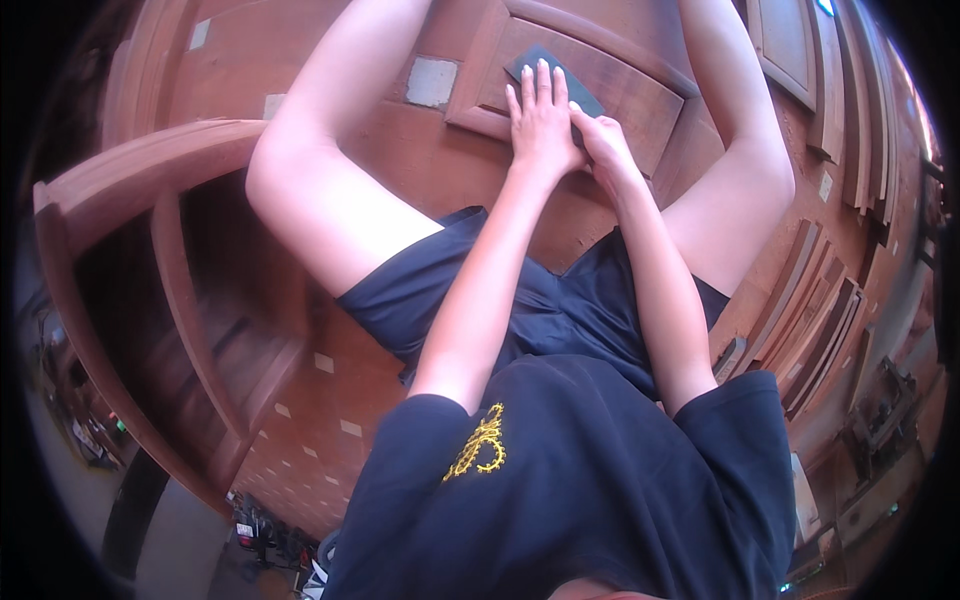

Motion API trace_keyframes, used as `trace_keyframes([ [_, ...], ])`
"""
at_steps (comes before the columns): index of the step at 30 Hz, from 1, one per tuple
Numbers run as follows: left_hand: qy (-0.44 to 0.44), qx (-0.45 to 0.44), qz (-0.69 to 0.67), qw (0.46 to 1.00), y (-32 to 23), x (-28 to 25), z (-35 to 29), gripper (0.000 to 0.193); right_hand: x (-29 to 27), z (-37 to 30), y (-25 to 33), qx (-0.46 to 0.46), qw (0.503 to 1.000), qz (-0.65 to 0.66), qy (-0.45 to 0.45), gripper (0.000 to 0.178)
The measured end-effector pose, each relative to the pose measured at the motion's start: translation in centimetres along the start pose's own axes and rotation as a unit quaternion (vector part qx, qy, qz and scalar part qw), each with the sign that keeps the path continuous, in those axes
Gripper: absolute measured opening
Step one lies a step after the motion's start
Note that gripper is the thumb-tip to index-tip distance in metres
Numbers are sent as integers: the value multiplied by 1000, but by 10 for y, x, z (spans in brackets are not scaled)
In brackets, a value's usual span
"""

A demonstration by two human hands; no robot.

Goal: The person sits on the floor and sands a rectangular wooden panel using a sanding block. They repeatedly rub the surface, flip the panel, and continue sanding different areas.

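Note:
A dark grey sheet, which looks like sandpaper [585, 97], lies at a slant on a framed wooden panel [640, 105] between my legs. My left hand [540, 125] rests flat on the sheet with its fingers stretched out and slightly apart. Close against it, my right hand [605, 145] is bent at the sheet's near edge, and its thumb side touches the left hand. The right fingers look curled on that edge, partly hidden. Raised frame pieces surround the panel's reddish-brown middle.
A curved wooden frame with crossbars [175, 290] stands close on my left. Wooden strips [800, 300] lie in a bundle at right, with longer boards [865, 110] and another framed panel [785, 40] beyond. The brown tiled floor has pale square insets [432, 82].

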State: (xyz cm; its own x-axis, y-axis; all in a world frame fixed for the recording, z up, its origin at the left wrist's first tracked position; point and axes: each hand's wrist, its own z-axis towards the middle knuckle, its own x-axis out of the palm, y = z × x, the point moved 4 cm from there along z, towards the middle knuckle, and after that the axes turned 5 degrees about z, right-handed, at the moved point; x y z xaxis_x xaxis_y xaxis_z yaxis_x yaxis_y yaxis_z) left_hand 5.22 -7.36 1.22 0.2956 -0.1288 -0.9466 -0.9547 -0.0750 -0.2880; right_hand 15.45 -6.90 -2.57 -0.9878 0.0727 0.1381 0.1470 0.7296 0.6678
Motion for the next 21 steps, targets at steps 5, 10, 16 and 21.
trace_keyframes([
  [5,4,35,59,998,18,-6,18,109,21,20,-5,-9,997,73,15,33],
  [10,2,68,-23,997,5,-5,-7,104,8,-21,6,-44,999,-7,-19,35],
  [16,-22,112,2,993,6,-5,24,105,5,12,19,-36,999,3,17,31],
  [21,20,197,39,979,30,-15,45,108,27,35,1,-3,995,77,64,33],
])
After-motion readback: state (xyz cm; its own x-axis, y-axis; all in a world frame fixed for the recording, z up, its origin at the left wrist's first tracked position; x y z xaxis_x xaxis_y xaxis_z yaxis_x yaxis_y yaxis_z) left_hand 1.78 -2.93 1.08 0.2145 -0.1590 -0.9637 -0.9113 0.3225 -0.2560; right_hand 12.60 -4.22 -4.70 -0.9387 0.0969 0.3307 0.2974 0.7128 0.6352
